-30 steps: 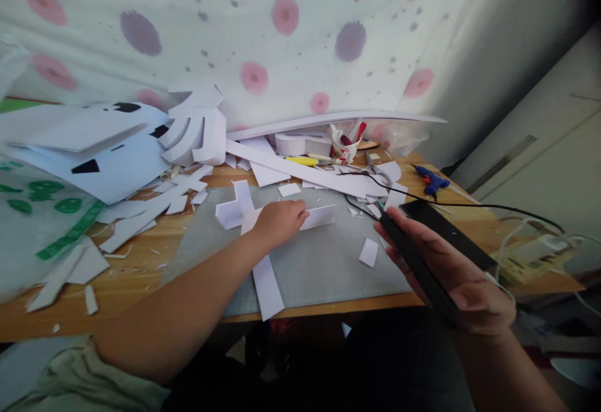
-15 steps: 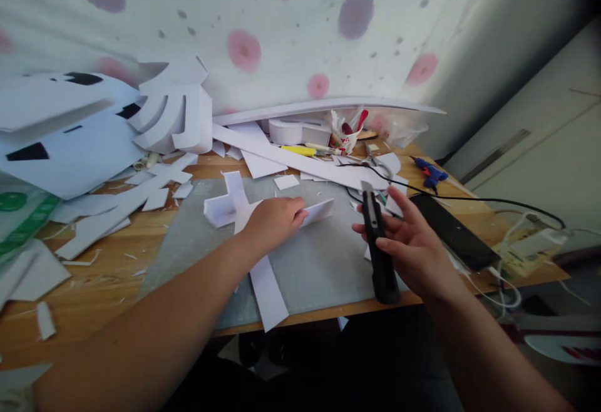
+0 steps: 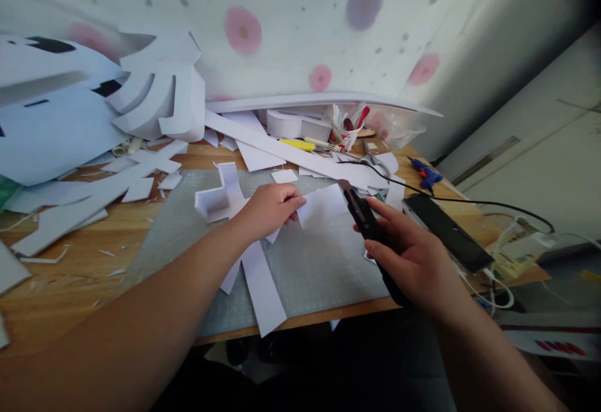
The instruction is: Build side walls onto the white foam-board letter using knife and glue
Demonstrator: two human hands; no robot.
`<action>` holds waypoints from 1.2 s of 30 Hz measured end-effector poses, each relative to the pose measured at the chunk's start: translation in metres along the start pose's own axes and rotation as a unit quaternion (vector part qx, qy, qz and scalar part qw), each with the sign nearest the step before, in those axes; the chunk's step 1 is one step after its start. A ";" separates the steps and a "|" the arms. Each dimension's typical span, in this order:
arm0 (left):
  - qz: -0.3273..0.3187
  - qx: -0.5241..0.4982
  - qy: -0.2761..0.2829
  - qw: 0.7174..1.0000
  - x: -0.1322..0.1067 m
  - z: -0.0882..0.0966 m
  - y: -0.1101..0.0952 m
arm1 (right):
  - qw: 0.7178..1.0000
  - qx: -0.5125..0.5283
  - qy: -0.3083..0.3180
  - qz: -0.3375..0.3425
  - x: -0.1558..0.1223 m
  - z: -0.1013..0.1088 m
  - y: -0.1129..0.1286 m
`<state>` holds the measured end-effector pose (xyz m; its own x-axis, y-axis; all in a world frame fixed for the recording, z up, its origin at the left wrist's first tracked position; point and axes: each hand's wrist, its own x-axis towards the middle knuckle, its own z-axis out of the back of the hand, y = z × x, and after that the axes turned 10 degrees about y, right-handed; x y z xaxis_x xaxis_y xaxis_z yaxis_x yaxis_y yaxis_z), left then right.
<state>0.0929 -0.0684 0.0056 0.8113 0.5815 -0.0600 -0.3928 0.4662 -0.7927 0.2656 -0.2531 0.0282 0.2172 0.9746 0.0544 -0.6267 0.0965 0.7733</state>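
Note:
My left hand [image 3: 275, 208] pinches a white board piece [image 3: 323, 204] at its left end, tilted up over the grey cutting mat [image 3: 310, 280]. In my right hand [image 3: 404, 243] is a black utility knife [image 3: 369, 221], its blade end close to the right edge of that piece. Below my left wrist lies a white cross-shaped board cutout [image 3: 263, 287], with folded-up flaps [image 3: 211, 202] at its upper left. My hand hides its centre, so I cannot tell whether the pinched piece joins it.
White offcuts [image 3: 113, 193] cover the left side of the wooden table. Behind the mat are a long white strip [image 3: 286, 152], a yellow-handled tool [image 3: 297, 144] and a cup of tools [image 3: 346, 133]. A blue glue gun [image 3: 426, 174], phone [image 3: 448, 230] and cables are at right.
My left hand has turned and lifted the white piece, so its broad face now shows. The knife has moved left and tilted towards it. The view has shifted slightly.

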 end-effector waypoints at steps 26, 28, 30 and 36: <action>-0.035 0.321 0.009 0.946 -0.003 -0.006 -0.003 | 0.976 -0.188 0.100 0.049 0.004 -0.028 0.006; -0.032 0.322 0.011 0.946 -0.003 -0.006 -0.003 | 0.975 -0.196 0.098 0.048 0.004 -0.029 0.008; -0.030 0.324 0.013 0.945 -0.003 -0.006 -0.003 | 0.973 -0.203 0.096 0.046 0.004 -0.029 0.009; -0.027 0.337 0.012 0.941 -0.003 -0.006 -0.003 | 0.968 -0.225 0.101 0.039 0.005 -0.030 0.011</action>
<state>0.0945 -0.0759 0.0046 0.8440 0.5339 -0.0513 -0.5301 0.8158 -0.2311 0.2373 -0.2407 0.0185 0.0335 0.9978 -0.0580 -0.9076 0.0547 0.4163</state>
